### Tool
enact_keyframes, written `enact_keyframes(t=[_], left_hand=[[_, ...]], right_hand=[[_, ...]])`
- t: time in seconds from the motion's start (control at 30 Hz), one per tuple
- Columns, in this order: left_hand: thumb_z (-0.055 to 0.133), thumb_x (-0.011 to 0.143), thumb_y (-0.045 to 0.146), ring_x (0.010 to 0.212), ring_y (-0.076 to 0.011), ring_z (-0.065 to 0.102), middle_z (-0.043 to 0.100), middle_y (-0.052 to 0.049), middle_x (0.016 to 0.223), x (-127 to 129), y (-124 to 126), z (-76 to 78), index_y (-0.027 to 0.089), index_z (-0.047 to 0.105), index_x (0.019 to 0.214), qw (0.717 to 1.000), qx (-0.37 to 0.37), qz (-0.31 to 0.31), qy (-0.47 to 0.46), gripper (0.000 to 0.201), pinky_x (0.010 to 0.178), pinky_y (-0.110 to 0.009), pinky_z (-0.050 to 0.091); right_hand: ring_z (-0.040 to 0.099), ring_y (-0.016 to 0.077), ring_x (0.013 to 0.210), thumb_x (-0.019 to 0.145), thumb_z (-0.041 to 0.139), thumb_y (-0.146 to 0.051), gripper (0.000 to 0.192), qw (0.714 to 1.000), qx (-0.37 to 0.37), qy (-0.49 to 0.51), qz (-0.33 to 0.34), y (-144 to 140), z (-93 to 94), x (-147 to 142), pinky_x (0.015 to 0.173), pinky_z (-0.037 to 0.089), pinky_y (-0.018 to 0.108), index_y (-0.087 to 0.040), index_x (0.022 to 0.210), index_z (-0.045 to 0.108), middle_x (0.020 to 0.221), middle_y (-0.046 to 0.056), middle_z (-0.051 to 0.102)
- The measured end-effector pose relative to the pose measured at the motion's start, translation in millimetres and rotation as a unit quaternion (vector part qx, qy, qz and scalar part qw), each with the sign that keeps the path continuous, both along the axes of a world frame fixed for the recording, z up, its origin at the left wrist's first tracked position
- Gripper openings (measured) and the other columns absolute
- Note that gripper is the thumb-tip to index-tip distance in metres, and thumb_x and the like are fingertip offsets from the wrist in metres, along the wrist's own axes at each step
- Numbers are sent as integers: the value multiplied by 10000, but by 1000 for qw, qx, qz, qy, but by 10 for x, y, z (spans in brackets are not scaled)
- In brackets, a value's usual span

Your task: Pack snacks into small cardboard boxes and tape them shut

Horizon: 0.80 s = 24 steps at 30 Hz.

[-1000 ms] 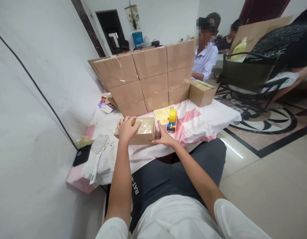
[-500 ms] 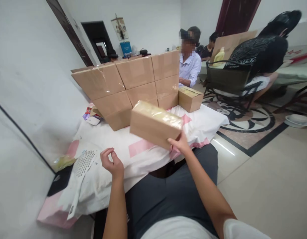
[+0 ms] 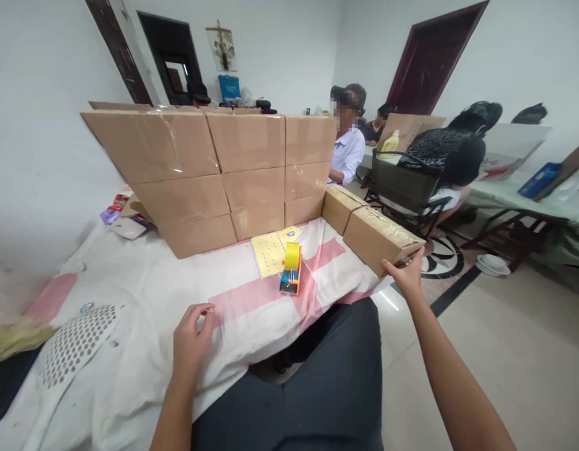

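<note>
My right hand (image 3: pixel 406 276) grips the near end of a taped cardboard box (image 3: pixel 378 236), which rests at the table's right edge beside another small box (image 3: pixel 339 205). My left hand (image 3: pixel 192 337) rests on the white and pink tablecloth (image 3: pixel 153 300) near the front edge, fingers loosely curled, holding nothing. A tape dispenser with a yellow roll (image 3: pixel 291 273) lies between my hands, next to a yellow dotted sheet (image 3: pixel 269 253).
A wall of stacked cardboard boxes (image 3: pixel 214 169) stands across the back of the table. A white perforated item (image 3: pixel 73 344) lies at the left. Other people sit at tables to the right, one in a dark chair (image 3: pixel 405 188). Tiled floor lies right of me.
My right hand carried the taped box from the air in front of me to the table's right edge, beside the other small box. My left hand let go and dropped to the cloth.
</note>
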State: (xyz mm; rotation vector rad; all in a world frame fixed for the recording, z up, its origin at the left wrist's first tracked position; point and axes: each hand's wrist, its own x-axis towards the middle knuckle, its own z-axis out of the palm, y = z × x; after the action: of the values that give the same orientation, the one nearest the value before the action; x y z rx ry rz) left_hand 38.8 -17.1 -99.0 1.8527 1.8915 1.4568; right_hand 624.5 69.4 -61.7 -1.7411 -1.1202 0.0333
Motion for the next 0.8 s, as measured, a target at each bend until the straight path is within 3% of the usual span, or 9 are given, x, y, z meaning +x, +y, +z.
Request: enact_keyframes(t=[0.17,0.43,0.67,0.8], left_hand=[[553,911,407,856,-231,691,714,-21,901,12,10,31,266,671,864,1000,0,-22,-7,190,789,-346,550],[551,908,438,845,-241,699,701,-25,842,19,21,33,274,635,772,999,-6,-40,1,229,760,-362,559],[550,916,470,844,-255,712,703,-40,866,31,18,34,289,641,729,998,-42,-51,-18,276,728,-364,589],[573,902,478,849,-264,714,704,-52,889,40,22,13,299,657,705,996,-56,-58,-44,279,680,-352,604]], right_hand=[[238,447,1480,532,812,-609,1481,999,-23,23,1,463,-92,-225,1183,274,547,-69,1622,-33,1595,296,201],[259,454,1476,549,786,-657,1533,998,-46,41,26,1007,-88,-440,1147,336,519,-58,1609,-145,1582,328,148],[285,419,1480,589,769,-699,1498,997,-29,56,33,1192,-181,-553,1194,299,478,-75,1622,-119,1575,293,200],[257,451,1500,601,764,-713,1481,999,-41,30,19,1175,-253,-604,1187,319,513,-77,1631,-90,1614,301,136]])
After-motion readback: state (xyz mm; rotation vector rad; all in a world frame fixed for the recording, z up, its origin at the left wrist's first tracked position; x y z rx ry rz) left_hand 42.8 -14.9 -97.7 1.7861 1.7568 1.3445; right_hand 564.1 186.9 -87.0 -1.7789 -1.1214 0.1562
